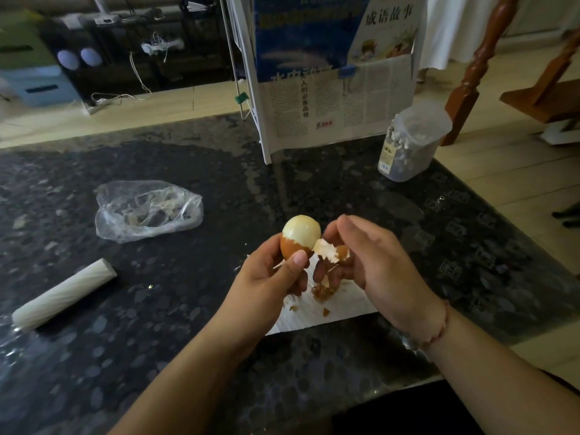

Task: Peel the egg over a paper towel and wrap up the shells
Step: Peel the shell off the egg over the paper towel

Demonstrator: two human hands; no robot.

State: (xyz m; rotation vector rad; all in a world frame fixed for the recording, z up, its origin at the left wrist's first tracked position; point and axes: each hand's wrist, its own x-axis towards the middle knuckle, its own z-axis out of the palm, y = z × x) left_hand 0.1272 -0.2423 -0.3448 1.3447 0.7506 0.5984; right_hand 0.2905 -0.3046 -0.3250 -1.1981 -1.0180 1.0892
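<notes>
My left hand (266,277) grips a boiled egg (300,234) by its lower half, thumb across the front. The egg's top is bare and white; brown shell still covers the bottom. Beside it my right hand (370,262) pinches a peeled strip of shell (329,251), white inside and brown outside, close to the egg's right side. Both hands hover over a white paper towel (339,312) on the dark table. Brown shell bits (323,293) lie on the towel, which my hands partly hide.
A crumpled clear plastic bag (147,210) lies to the left, and a white roll (62,298) nearer the front left. A plastic jar (411,142) and a white stand with newspaper (329,105) are at the back. The table edge (518,224) runs along the right.
</notes>
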